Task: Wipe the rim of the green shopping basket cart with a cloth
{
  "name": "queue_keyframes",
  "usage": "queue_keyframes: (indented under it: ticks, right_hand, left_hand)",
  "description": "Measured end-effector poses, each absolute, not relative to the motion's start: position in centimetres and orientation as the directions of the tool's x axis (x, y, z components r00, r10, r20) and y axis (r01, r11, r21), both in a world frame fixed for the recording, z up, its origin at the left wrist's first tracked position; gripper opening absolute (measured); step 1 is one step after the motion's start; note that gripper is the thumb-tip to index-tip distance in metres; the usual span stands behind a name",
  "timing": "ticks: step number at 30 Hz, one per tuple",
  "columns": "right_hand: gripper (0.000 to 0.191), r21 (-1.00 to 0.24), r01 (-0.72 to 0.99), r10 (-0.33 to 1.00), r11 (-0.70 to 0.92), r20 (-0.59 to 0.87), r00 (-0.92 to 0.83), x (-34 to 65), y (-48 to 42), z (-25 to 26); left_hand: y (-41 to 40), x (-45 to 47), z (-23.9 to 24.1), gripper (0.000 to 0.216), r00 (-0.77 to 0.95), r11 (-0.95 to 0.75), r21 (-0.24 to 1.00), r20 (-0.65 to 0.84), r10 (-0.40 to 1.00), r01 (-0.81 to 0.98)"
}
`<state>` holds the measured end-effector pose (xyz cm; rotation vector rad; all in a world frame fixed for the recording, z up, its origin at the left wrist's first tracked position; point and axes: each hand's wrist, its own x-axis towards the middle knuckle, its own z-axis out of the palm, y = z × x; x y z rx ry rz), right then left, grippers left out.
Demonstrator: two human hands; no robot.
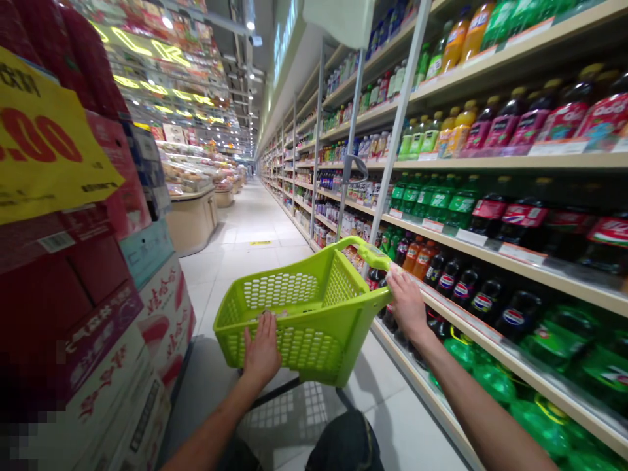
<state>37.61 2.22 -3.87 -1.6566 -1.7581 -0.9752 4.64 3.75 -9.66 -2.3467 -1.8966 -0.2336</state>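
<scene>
Long supermarket aisle with a pale, glossy tiled floor (255,226) running off into the distance. The right side is all cream shelving (520,160) on slanted metal uprights (398,121), packed with soft drink bottles (510,121) in green, orange, purple and dark cola colours (price strips along every shelf edge). On the left, stacked red and white cartons (122,327) come close to the camera, with a yellow price sign (44,140) stuck on top. Further down the left are rounded beige display counters (192,212) full of food. Overhead it's an open dark ceiling (235,59) with pipes, spot lamps and yellow neon lettering (147,49).
</scene>
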Motion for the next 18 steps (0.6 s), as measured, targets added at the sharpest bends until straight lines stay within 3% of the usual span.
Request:
queue_keyframes:
  ticks: [6,12,18]
  right_hand:
    - [0.042,0.291,0.915,0.624,0.28,0.669,-0.404,32.6,3.5,-7.2]
    - [0.046,0.184,0.969,0.64,0.166,0.727,-0.248,33.5,4.3,-7.5]
    - [0.045,0.185,0.902,0.641,0.389,0.649,-0.41,27.7,6.2,-10.5]
  left_hand:
    - [4.0,5.1,-9.9,0.078,0.226,-0.239,0.042,0.201,0.953,0.97]
    - [4.4,3.7,-10.3,0.077,0.191,-0.203,0.036,0.208,0.959,0.979]
    - [4.4,4.1,-10.2,0.079,0.218,-0.228,0.039,0.167,0.961,0.973]
